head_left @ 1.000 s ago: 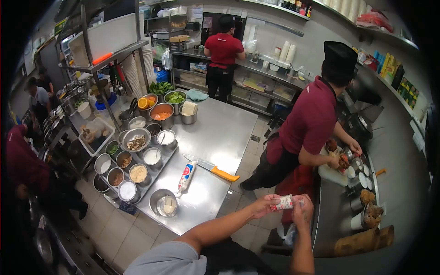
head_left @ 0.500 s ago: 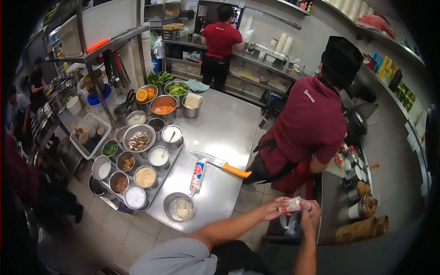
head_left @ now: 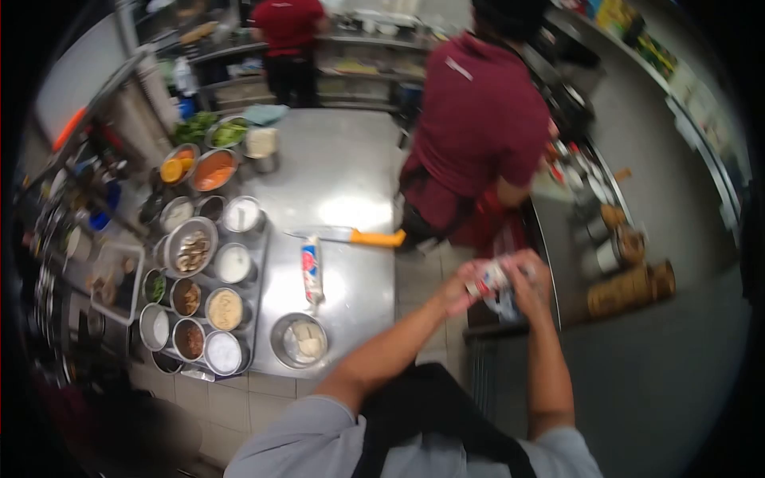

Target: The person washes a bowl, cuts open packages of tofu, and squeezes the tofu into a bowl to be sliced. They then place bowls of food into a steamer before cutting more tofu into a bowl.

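Note:
Out past the table's right edge, my left hand [head_left: 460, 288] is closed around one end of a small white and red package [head_left: 492, 277]. My right hand [head_left: 529, 280] grips its other end. A red bin lies beyond my hands, with some clear plastic below them. On the steel table [head_left: 351, 295] lies a white tube-shaped package [head_left: 310, 271] with blue and red print. The knife [head_left: 374, 237] with a yellow handle rests beyond it. Nearer me stands a metal bowl [head_left: 279, 342] with pale pieces inside. Motion blurs the view.
A tray [head_left: 259, 307] of several metal containers covers the table's left side. A person in a dark red shirt [head_left: 478, 119] stands close at the right, and another person [head_left: 288, 32] is at the back counter. Wooden containers [head_left: 621, 292] sit at the right.
The view has turned, so the table and people appear further left and higher. Both hands still hold the small package, now higher in the picture.

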`<state>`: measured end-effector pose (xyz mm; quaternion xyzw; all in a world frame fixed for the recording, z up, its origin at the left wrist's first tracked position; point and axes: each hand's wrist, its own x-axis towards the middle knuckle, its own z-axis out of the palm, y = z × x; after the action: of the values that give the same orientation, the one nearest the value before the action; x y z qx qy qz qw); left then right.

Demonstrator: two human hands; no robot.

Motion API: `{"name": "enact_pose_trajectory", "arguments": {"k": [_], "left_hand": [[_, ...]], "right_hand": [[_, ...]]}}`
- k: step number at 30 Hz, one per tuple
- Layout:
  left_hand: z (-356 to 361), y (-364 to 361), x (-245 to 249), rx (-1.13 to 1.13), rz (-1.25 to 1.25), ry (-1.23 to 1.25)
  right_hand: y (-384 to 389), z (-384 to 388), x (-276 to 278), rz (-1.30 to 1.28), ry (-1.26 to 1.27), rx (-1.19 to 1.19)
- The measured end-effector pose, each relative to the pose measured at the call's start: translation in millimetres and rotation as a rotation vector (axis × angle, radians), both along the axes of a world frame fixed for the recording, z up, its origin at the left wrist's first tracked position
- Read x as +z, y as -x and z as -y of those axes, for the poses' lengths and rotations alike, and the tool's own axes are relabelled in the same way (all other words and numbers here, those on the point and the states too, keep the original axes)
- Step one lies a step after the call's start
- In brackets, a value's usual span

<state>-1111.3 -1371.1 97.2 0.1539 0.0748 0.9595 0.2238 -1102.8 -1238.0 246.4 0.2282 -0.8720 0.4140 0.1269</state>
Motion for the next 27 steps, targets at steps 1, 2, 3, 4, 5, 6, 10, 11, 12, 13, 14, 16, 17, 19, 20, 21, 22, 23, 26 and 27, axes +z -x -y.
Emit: {"name": "enact_pose_trajectory", "arguments": {"k": [1,2,3,4,5,6,10,11,12,13,14,16,17,19,20,21,22,23,26,27], "left_hand": [[0.3,-1.3,-0.8,0.003,0.007,-0.022],[2.5,-2.7,2.4,0.011,0.014,-0.008],[5.6,-3.2,5.6,0.030,0.015,0.011],[6.4,-4.3,3.4,0.039,0.016,0.042],[8.3,-2.9,4.0,0.059,0.007,0.075],[9.4,-2.0,4.9,0.061,0.016,0.080],[11.0,-2.4,4.9,0.062,0.043,0.088],[10.4,-2.6,3.1,0.053,0.038,0.065],[9.2,-3.7,1.8,0.043,0.033,0.043],[7.6,-5.3,0.5,0.037,0.036,0.041],[6.0,-6.3,-0.4,0.041,0.036,0.048],[0.6,-5.6,-2.1,0.042,0.025,0.049],[-2.2,-6.4,-2.2,0.035,0.029,0.016],[-4.8,-4.6,-3.2,0.031,0.021,-0.018],[-5.2,-5.5,-4.6,0.033,0.033,0.000],[-5.5,-5.9,-5.6,0.037,0.041,0.017],[-7.9,-2.7,-14.2,0.048,-0.019,-0.013],[-9.0,-2.6,-21.2,0.059,0.002,0.023],[-12.6,-6.9,-18.9,0.085,0.056,0.079],[-14.6,-9.2,-17.5,0.072,0.046,0.064]], "right_hand": [[-0.6,0.6,-0.7,-0.024,-0.015,-0.021],[-3.1,3.9,3.2,0.028,0.002,-0.052],[-4.5,7.6,8.1,0.074,0.026,-0.072],[-4.4,7.3,9.2,0.089,0.036,-0.060],[-3.6,8.5,11.3,0.093,0.048,-0.038],[-8.0,13.0,18.8,0.152,0.077,-0.052],[-18.4,4.8,21.1,0.161,-0.003,-0.070],[-19.2,2.6,18.5,0.163,-0.005,-0.072],[-19.5,-0.1,14.2,0.163,0.000,-0.070],[-20.8,-2.8,10.8,0.163,0.005,-0.070],[-22.2,-3.5,8.4,0.163,0.004,-0.076],[-22.1,-0.2,7.8,0.060,0.019,-0.101],[-22.3,0.8,10.0,0.050,0.015,-0.102],[-24.6,3.5,13.7,0.059,-0.042,-0.143],[-25.2,3.7,14.6,0.098,-0.001,-0.125],[-26.7,2.8,13.7,0.086,0.000,-0.123],[-27.3,1.3,11.8,0.060,-0.007,-0.104],[-26.4,-1.6,11.6,0.021,-0.019,-0.087],[-26.1,-12.5,1.0,-0.009,-0.053,-0.063],[-25.2,-13.1,-0.3,-0.026,-0.080,-0.062]]}}
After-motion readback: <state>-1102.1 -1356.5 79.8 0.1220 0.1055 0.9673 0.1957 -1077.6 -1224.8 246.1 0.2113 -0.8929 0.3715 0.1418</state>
